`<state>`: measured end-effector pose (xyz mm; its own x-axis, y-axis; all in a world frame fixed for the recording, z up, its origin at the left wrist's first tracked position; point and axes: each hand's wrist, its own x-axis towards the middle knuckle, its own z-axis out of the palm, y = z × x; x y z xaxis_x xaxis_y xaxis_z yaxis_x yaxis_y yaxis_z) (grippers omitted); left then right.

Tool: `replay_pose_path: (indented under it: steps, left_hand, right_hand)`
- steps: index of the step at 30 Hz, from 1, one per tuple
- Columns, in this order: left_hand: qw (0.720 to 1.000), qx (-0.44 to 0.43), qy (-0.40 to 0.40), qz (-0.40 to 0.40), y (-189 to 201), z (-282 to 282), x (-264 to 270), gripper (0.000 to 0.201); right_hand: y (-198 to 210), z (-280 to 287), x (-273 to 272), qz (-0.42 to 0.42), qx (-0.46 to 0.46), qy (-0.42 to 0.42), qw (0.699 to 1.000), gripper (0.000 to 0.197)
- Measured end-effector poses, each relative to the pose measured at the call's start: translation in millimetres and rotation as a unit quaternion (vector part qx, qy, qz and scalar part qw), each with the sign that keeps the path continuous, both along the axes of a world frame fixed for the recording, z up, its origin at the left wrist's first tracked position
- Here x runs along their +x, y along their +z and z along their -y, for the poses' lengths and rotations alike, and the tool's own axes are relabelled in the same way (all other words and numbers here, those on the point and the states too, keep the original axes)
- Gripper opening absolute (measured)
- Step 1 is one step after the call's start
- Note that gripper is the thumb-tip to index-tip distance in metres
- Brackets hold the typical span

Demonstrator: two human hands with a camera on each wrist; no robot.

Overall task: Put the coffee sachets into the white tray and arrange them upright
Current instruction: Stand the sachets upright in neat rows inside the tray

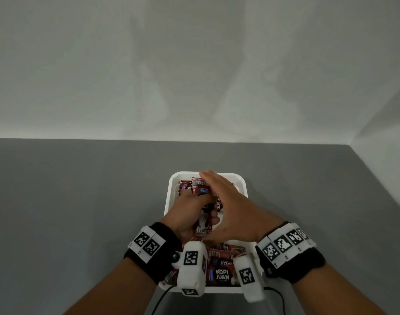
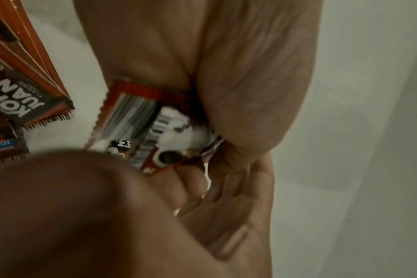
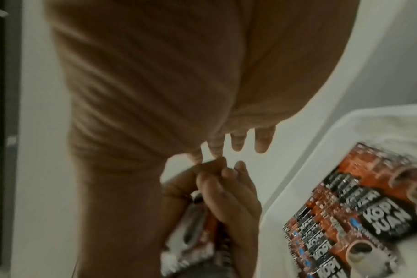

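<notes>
A white tray sits on the grey table, with several red-and-black coffee sachets lying flat at its near end and a few sachets at its far left. My left hand is inside the tray and grips a bunch of sachets, seen as a held sachet in the left wrist view. My right hand is held flat with straight fingers beside that bunch, on its right. In the right wrist view the straight fingers show above the left hand and the flat sachets.
The grey table stretches left and right of the tray, ending at a pale wall behind and at the right. A black cable runs off the table's near edge under my wrists.
</notes>
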<state>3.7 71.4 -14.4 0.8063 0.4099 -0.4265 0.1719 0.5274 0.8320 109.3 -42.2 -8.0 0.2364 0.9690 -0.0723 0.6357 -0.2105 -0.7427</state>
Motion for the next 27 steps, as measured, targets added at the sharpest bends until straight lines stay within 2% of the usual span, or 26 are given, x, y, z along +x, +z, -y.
replay_pose_path:
  steps: [2, 7, 11, 16, 19, 24, 25, 27]
  left_hand:
    - [1.000, -0.013, -0.022, 0.012, 4, 2, 0, 0.014]
    - [0.998, -0.057, -0.021, 0.001, 6, 2, -3, 0.021]
    - [0.997, -0.076, 0.003, 0.008, 8, 5, -4, 0.018]
    - [0.990, -0.139, 0.011, 0.021, 9, 6, -5, 0.020]
    - [0.990, -0.136, 0.006, 0.023, 10, 5, -6, 0.023]
    - [0.992, -0.118, -0.010, 0.030, 12, 5, -9, 0.024]
    - [0.994, -0.102, -0.006, 0.027, 11, 4, -10, 0.023]
    - [0.997, -0.074, 0.004, 0.028, 9, 1, -12, 0.021]
  right_hand:
    - [0, -6, -1, 0.048, 0.002, 0.017, 0.999, 0.135]
    - [0, -11, -1, 0.033, 0.006, -0.001, 0.999, 0.126]
    - [-1, -11, -5, 0.029, 0.000, 0.012, 0.999, 0.133]
    - [0, -12, -8, 0.039, -0.015, 0.014, 0.999, 0.141]
    - [2, -12, -8, 0.043, -0.021, 0.016, 0.999, 0.145]
    - [-3, -12, -10, 0.063, -0.008, 0.009, 0.998, 0.140]
    - [-3, -11, -10, 0.052, -0.005, 0.008, 0.999, 0.140]
    - [-1, -8, -7, -0.028, 0.008, -0.016, 0.999, 0.133]
